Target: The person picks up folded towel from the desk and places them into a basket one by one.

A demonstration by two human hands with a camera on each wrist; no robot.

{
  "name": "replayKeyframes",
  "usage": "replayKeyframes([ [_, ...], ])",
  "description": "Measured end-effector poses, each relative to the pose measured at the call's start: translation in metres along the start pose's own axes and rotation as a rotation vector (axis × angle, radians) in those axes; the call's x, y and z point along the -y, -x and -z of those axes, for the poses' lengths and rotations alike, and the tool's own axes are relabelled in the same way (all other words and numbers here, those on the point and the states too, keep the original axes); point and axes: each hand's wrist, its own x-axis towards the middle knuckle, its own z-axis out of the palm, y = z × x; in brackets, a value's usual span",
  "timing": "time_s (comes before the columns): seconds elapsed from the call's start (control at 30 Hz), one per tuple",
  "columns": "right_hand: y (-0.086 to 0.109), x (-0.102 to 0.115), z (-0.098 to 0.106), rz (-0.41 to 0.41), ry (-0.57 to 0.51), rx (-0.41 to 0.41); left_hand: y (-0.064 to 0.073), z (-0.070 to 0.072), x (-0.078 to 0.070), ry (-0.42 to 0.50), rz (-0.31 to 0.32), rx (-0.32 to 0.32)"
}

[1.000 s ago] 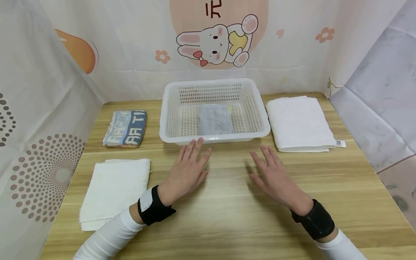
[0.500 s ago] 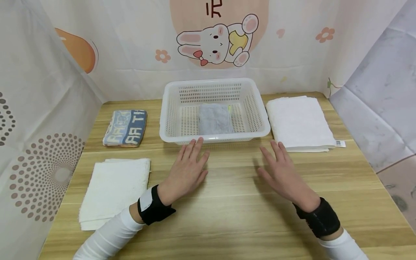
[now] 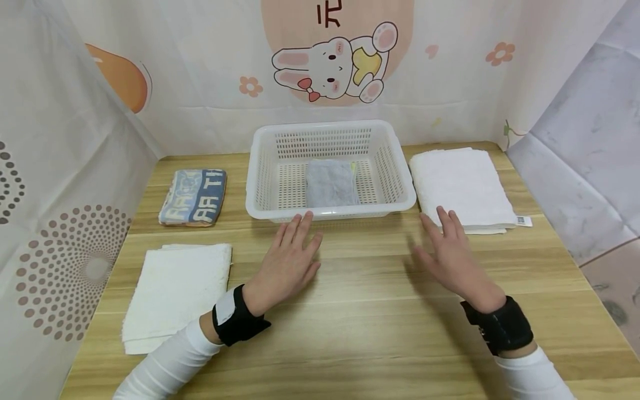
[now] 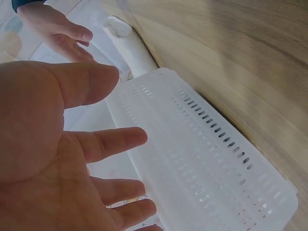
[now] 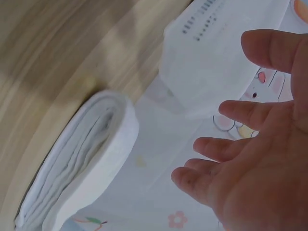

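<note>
My left hand (image 3: 285,266) is held flat with spread fingers near the front rim of a white plastic basket (image 3: 257,166); the left wrist view shows its palm holding nothing. Inside the basket lies a folded grey cloth (image 3: 331,183). My right hand (image 3: 455,261) hovers with its fingers spread at the front edge of a folded white towel (image 3: 460,186) to the right of the basket. In the right wrist view, the thick folded edge of that towel (image 5: 91,154) shows apart from the hand.
A folded blue patterned towel (image 3: 194,197) lies on the wooden table (image 3: 360,344) to the left of the basket. Nearer, beside my left forearm, rests another folded white towel (image 3: 177,289). A printed curtain (image 3: 210,72) hangs behind the table.
My right hand has moved rightward and slightly forward, from right of the basket's front to the white towel's near edge. My left hand and the cloths stay where they were.
</note>
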Motion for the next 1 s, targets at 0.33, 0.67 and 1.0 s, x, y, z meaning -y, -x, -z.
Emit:
replayKeyframes([
  [0.33,-0.006,-0.019,0.01,-0.064,0.0,-0.018,0.001,-0.002,0.001,-0.008,-0.009,-0.026],
  [0.67,-0.015,-0.039,0.014,-0.077,0.014,-0.036,0.001,-0.004,0.002,-0.008,-0.007,-0.028],
  [1.0,-0.027,-0.057,0.019,-0.15,0.009,-0.017,0.001,-0.006,0.003,-0.018,-0.009,-0.027],
])
